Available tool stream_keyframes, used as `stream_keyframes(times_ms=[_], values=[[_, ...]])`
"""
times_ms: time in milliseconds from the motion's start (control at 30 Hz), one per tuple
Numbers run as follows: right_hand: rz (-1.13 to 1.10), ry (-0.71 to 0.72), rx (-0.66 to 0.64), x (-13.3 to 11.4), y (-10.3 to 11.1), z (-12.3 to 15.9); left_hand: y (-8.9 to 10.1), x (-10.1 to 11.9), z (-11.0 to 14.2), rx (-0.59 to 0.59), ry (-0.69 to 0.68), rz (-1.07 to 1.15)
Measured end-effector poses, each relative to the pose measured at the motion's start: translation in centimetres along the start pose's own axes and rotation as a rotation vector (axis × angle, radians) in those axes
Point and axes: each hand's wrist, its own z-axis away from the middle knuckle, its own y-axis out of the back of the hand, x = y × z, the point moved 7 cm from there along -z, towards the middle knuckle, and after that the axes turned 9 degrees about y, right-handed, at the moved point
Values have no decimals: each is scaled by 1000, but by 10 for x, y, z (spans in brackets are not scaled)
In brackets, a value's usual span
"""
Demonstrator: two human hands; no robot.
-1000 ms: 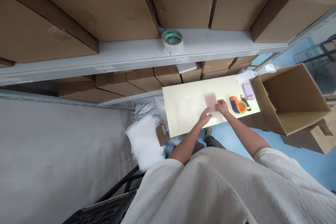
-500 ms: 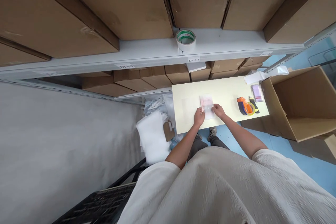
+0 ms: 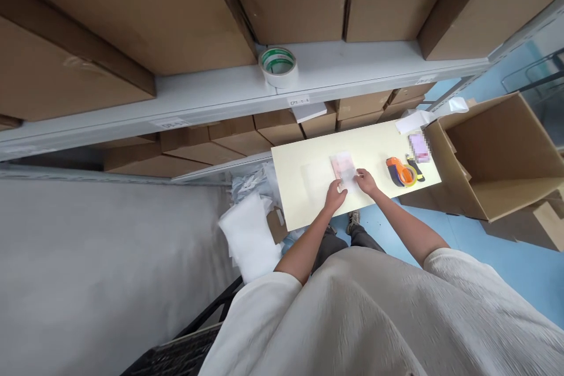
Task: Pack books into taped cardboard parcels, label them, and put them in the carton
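Note:
A flat pink-and-white packet [image 3: 343, 164], seemingly in a clear wrapper, lies on or just above the cream tabletop [image 3: 291, 188]. At its lower left edge my left hand [image 3: 335, 197] has its fingers curled, thumb toward the middle. My right hand [image 3: 366, 182] grips the opposite edge between thumb and fingers. The packet's print is too blurred to read. Right of my hands sit an orange tape dispenser [image 3: 400, 171] with yellow tape and a black-and-yellow cutter [image 3: 415, 169]. A purple item [image 3: 419, 147], partly pixelated, lies behind them.
A large open cardboard box [image 3: 515, 153] stands against the table's right end. Ahead, a grey shelf [image 3: 343, 67] holds several cartons and a white tape roll [image 3: 279, 67]. White foam sheets [image 3: 250, 238] are at the left, beside a grey wall [image 3: 110, 270].
The view has turned slightly, shifting shelf and table leftward. Both hands stay at the packet, which now lies more tilted; my left hand's thumb and fingers are a little further apart.

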Motion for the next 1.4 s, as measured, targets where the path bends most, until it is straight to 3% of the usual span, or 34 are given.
stream_keyframes(times_ms=[133,267,400,533,733,1000,1200,1400], values=[[-35,155,98,-3,59,12,-15,16,-14,-22,-35,-58],[-10,196,254,12,143,21,-25,24,-26,-56,-5,-76],[61,113,397,51,225,22,-31,27,-27,-36,20,-85],[246,-6,330,101,268,18,-30,24,-19,51,36,-152],[559,111,128,138,272,11,-27,16,-4,111,82,-173],[753,220,-40,140,260,-2,-28,14,8,179,125,-169],[730,205,-52,137,262,-11,-29,14,13,185,150,-183],[617,102,35,132,281,-1,-24,18,15,168,149,-182]])
